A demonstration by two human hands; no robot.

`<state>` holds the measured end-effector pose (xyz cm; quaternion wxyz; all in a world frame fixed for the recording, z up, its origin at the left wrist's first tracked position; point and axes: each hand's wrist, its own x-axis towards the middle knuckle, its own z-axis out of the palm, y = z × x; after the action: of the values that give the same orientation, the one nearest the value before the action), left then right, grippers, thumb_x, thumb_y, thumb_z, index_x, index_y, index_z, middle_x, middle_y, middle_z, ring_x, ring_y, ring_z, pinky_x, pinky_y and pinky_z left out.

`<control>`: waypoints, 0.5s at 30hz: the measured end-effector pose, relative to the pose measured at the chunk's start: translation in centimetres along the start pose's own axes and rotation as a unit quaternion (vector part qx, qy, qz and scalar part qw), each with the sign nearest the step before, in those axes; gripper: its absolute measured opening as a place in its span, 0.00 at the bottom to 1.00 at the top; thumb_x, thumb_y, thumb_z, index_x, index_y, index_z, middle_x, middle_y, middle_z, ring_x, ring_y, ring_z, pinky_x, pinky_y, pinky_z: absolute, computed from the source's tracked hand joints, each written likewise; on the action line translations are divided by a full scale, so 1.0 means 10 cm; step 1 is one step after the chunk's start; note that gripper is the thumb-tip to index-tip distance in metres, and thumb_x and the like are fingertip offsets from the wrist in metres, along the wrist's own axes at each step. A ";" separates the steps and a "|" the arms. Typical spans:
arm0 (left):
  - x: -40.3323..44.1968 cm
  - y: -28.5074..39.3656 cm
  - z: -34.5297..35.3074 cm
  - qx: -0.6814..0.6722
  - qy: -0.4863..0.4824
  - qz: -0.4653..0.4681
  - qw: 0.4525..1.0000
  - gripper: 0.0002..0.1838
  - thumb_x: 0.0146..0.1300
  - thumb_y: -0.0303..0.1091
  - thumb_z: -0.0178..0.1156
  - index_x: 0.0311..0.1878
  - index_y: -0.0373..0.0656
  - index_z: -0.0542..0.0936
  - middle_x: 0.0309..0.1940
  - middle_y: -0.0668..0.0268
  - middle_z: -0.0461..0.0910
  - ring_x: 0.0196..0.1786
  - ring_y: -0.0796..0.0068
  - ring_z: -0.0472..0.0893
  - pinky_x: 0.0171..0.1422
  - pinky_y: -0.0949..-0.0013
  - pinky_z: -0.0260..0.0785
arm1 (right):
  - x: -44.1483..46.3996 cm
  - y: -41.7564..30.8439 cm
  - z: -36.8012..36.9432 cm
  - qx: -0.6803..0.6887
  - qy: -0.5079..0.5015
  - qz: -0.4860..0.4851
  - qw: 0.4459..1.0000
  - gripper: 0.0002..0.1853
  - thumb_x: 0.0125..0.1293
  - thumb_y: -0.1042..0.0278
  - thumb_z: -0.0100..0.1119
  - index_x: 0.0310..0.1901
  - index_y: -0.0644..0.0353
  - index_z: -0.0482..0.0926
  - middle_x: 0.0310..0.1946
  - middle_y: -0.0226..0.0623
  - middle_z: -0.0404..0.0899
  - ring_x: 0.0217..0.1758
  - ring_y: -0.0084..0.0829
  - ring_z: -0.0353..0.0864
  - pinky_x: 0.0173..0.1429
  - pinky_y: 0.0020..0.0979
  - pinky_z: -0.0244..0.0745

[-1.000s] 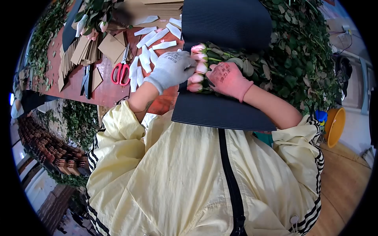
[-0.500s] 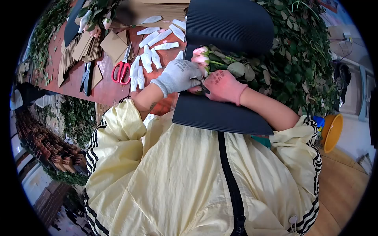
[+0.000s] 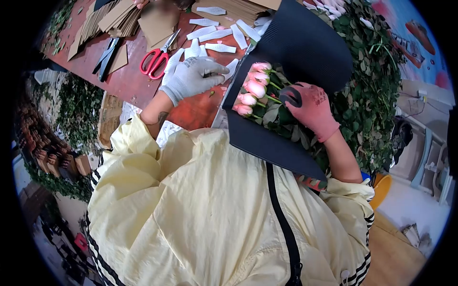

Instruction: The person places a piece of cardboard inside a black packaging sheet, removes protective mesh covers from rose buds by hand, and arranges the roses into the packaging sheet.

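Note:
My left hand (image 3: 195,78), in a grey-white glove, is over the table's right part with its fingers stretched and parted. White mesh bud sleeves (image 3: 220,48) lie around it, one close to its fingertips. My right hand (image 3: 307,107), in a pink glove with dark fingertips, is curled over the stems and leaves beside several pink roses (image 3: 255,88). Whatever its fingers hold is hidden. The roses lie in a row, heads to the left, on a black ribbed sheet (image 3: 272,148) whose far part (image 3: 310,52) curves up behind them.
Red-handled scissors (image 3: 155,61) and dark shears (image 3: 108,57) lie on the red table (image 3: 129,86). Brown cardboard pieces (image 3: 125,19) are stacked at the back left. Leafy stems (image 3: 367,105) are heaped to the right, with a yellow basin (image 3: 381,190) below.
My hands have parted: the left moved left off the roses, the right moved right along the stems. The row of rose heads now shows. The camera view has shifted and tilted.

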<state>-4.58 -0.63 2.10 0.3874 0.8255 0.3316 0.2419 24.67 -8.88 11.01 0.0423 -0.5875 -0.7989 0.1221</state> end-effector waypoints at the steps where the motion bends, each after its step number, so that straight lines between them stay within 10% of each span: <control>1: -0.02 0.01 -0.03 0.025 0.009 0.008 1.000 0.12 0.56 0.38 0.61 0.42 0.47 0.84 0.31 0.61 0.80 0.36 0.62 0.80 0.43 0.63 0.71 | -0.02 -0.04 0.01 -0.010 0.003 -0.002 1.000 0.09 0.52 0.59 0.62 0.34 0.51 0.80 0.30 0.35 0.79 0.35 0.39 0.80 0.40 0.37 0.74; 8: -0.02 0.08 -0.03 0.039 -0.003 0.011 0.999 0.11 0.57 0.38 0.61 0.42 0.48 0.84 0.33 0.61 0.81 0.38 0.62 0.80 0.44 0.63 0.72 | 0.04 -0.05 -0.02 0.047 0.026 -0.025 0.998 0.11 0.51 0.61 0.64 0.36 0.54 0.81 0.34 0.38 0.80 0.38 0.40 0.80 0.45 0.35 0.75; 12: -0.03 0.08 -0.05 0.033 0.032 0.008 0.999 0.11 0.58 0.39 0.60 0.41 0.48 0.84 0.33 0.62 0.81 0.38 0.62 0.81 0.45 0.63 0.72 | 0.01 0.49 -0.26 0.035 0.418 0.044 0.907 0.16 0.53 0.68 0.64 0.45 0.59 0.79 0.42 0.40 0.81 0.47 0.40 0.80 0.54 0.36 0.72; 15: 0.08 0.17 -0.12 0.054 0.080 -0.020 0.995 0.11 0.59 0.38 0.58 0.41 0.48 0.83 0.34 0.61 0.81 0.40 0.63 0.80 0.46 0.63 0.71 | 0.19 0.75 -0.61 0.072 0.396 0.124 0.907 0.16 0.59 0.70 0.58 0.50 0.60 0.77 0.46 0.42 0.79 0.51 0.40 0.77 0.58 0.35 0.68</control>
<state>-4.22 -0.28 4.33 0.3191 0.8164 0.3909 0.2808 32.30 -4.13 14.94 0.3823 -0.6772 -0.6259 -0.0591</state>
